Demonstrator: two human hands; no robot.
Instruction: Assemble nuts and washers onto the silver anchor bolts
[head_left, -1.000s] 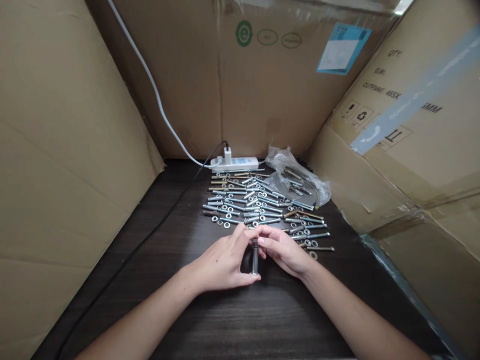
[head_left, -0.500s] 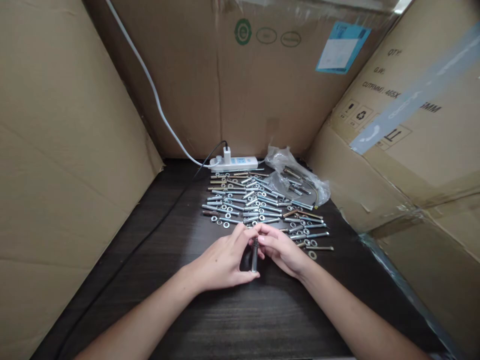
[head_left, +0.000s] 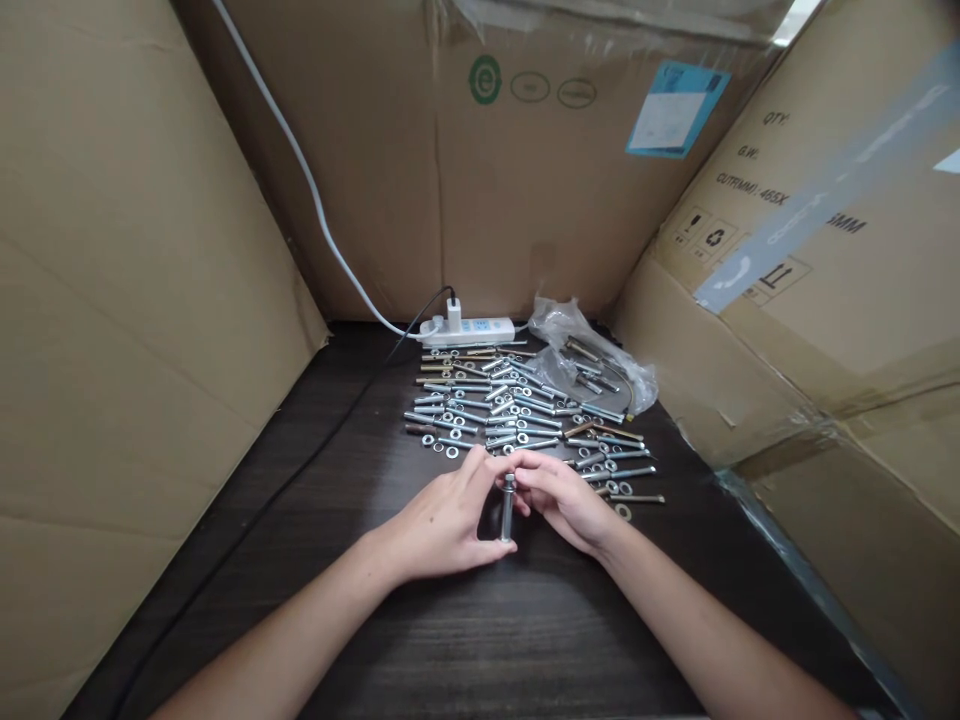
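A silver expansion bolt (head_left: 507,512) stands nearly upright between my hands, above the dark table. My left hand (head_left: 442,515) pinches it, with the thumb under its lower end and the fingers arched near the top. At the upper end, where a nut and washer show, my right hand (head_left: 559,495) has its thumb and fingers closed in. Part of the right fingertips is hidden behind the bolt. Beyond my hands lie rows of similar metal bolts (head_left: 534,424) with loose washers (head_left: 452,452) and nuts among them.
A clear plastic bag (head_left: 555,322) with more bolts lies at the back right, beside a white power strip (head_left: 480,328). A black cable (head_left: 300,465) crosses the dark table (head_left: 450,645) on the left. Cardboard walls (head_left: 345,150) stand on three sides.
The bolt's top end shows more plainly as my right thumb has shifted slightly. Both hands keep nearly the same place, and the view has tilted a little.
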